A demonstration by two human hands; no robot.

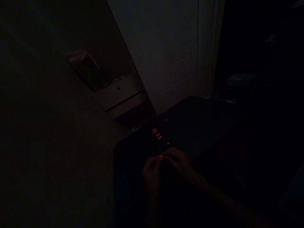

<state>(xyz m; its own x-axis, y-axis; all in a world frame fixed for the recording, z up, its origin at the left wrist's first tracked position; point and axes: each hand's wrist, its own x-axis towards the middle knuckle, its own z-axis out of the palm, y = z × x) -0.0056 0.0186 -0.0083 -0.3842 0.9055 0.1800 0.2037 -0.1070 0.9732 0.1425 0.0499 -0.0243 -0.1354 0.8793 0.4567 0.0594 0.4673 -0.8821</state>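
The room is very dark. My left hand (152, 169) and my right hand (178, 160) meet over a dark table, their fingertips pinched together. Between them is a small red-glowing piece (161, 156), too dim and small to name. Just beyond the fingers, a short orange-red piece (168, 143) lies by itself on the table. Farther off, several small red bar-shaped pieces (157, 135) lie in a slanting row. Whether these pieces glow or only catch red light, I cannot tell.
The dark table (197, 123) has a rounded far corner. A small purplish item (166, 120) lies near its far edge. A pale door (163, 53) stands behind it. Left of the door is a light drawer unit (121, 96). A white cable (222, 91) curves at the right.
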